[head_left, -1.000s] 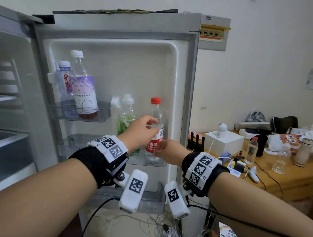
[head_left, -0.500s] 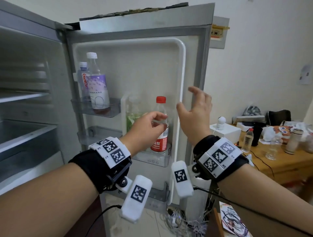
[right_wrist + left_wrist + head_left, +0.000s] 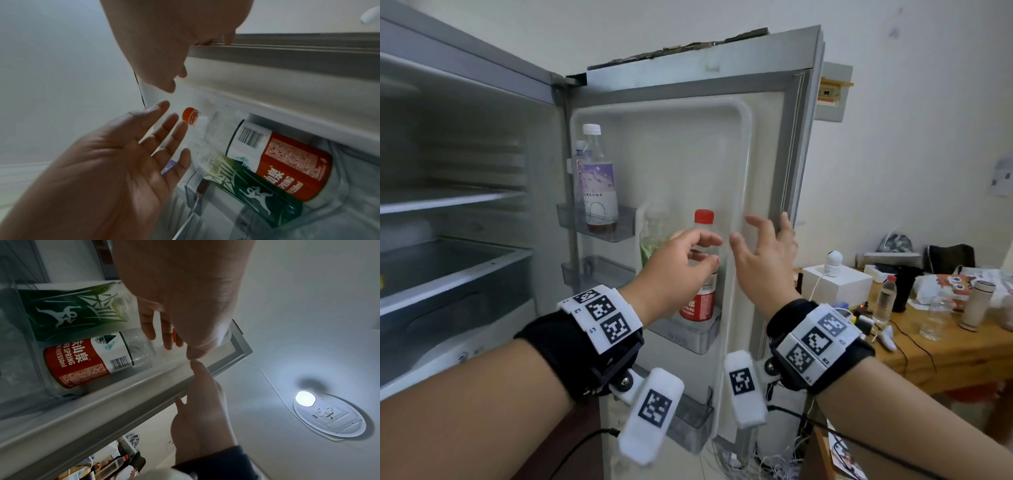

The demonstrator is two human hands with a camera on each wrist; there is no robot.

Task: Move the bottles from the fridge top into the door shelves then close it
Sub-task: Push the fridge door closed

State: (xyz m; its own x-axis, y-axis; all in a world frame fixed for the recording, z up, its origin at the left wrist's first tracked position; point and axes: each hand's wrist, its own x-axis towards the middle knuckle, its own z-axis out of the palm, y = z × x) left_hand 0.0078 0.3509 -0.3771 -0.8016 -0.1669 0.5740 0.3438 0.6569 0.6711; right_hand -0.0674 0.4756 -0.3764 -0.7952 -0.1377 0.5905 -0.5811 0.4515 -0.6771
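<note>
The fridge door (image 3: pixel 681 154) stands open. A red-capped water bottle (image 3: pixel 698 301) (image 3: pixel 82 360) (image 3: pixel 287 162) and a green-labelled bottle (image 3: pixel 652 240) (image 3: pixel 68 309) (image 3: pixel 257 194) stand side by side in the middle door shelf (image 3: pixel 688 337). A purple-labelled bottle (image 3: pixel 599 185) and a blue-labelled one (image 3: pixel 578 164) fill the upper shelf (image 3: pixel 599 229). My left hand (image 3: pixel 717 250) (image 3: pixel 123 162) hovers at the red-capped bottle's neck, fingers straight, holding nothing. My right hand (image 3: pixel 755 231) (image 3: pixel 201 402) is spread open, a fingertip on the door's grey edge strip (image 3: pixel 308 48).
The fridge cavity is at the left with a glass shelf (image 3: pixel 448 202) and a drawer (image 3: pixel 448 267). A bottom door shelf (image 3: pixel 688 421) sits below my wrists. A wooden table (image 3: pixel 945 349) with bottles, a white box and cables stands right of the door.
My left hand has loosened its grip on the red-capped bottle and its fingers have straightened. My right hand has risen from beside the bottle to the door's outer edge.
</note>
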